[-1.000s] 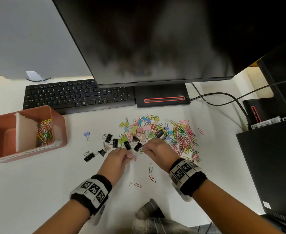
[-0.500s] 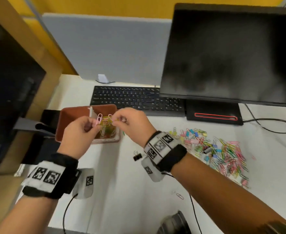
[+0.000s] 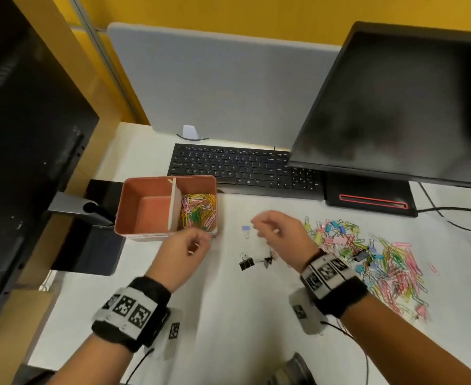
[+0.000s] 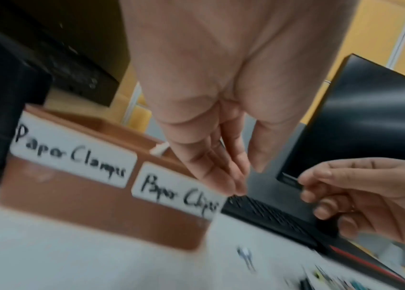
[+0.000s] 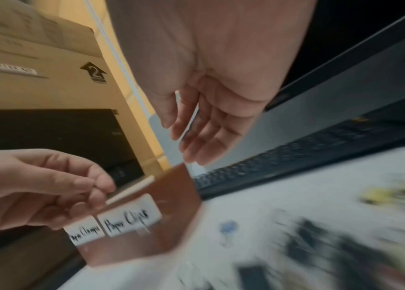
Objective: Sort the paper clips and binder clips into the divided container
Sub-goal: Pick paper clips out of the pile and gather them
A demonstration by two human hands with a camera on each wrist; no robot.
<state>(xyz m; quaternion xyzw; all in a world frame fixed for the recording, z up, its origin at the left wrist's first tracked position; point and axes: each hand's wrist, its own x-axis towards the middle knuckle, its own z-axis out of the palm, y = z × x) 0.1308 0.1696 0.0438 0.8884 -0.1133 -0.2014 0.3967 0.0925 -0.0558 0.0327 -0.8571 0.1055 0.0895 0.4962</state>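
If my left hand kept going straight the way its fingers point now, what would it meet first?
Most likely the near wall of the divided container, on the paper-clips side; the left hand hovers just in front of it, fingers aimed at that corner. Height is unclear, so it might pass over the rim instead.

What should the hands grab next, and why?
Probably a black binder clip. Both the left hand and the right hand look empty. The container has paper clips on its right side, but its left side is bare.
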